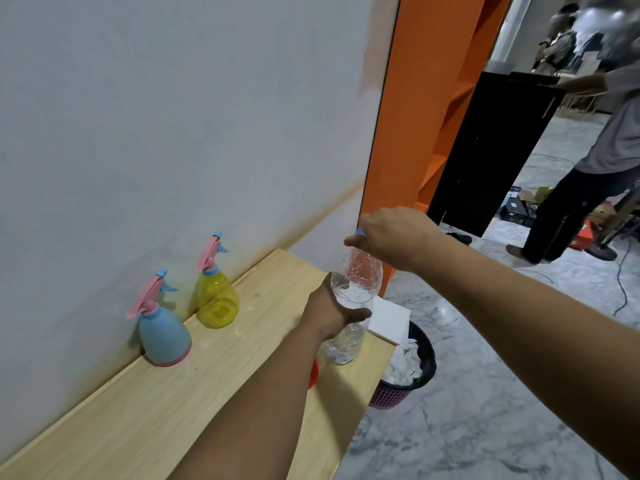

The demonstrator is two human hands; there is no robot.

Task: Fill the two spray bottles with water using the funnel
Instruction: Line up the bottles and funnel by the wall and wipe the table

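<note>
A clear plastic water bottle (356, 282) stands near the right edge of the wooden table (214, 386). My left hand (332, 310) grips its middle. My right hand (391, 237) grips the blue cap (360, 232) on top of it. A blue spray bottle (164, 332) and a yellow spray bottle (217, 299), both with pink trigger heads, stand against the wall to the left. An orange object (313, 374), perhaps the funnel, peeks out from under my left forearm.
A white flat object (389, 320) lies at the table's right end. Below it, on the marble floor, a black and pink basket (408, 379) holds white paper. An orange shelf (426, 109) and a standing person (602, 150) are at the right.
</note>
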